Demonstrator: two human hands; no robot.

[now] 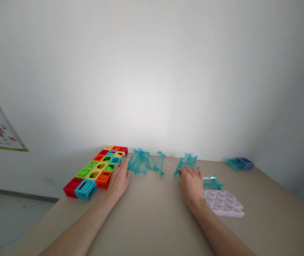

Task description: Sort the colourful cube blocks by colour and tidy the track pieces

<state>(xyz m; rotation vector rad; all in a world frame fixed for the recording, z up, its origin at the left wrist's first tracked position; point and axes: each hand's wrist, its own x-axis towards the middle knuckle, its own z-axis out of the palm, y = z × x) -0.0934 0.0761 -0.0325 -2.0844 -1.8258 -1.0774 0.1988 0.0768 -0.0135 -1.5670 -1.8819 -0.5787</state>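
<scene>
Probably light, stiff and brittle: grip the clear teal track piece (187,161) by its side walls. The right hand (192,183) covers it, grip unclear; the left hand (118,179) lies flat, unclenched.

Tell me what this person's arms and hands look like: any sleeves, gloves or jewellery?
Both are bare. The left hand and right hand wear no gloves; no watch or bracelet shows. No sleeve shows on the left forearm or right forearm up to the picture's edge. Rings are too blurred to tell.
</scene>
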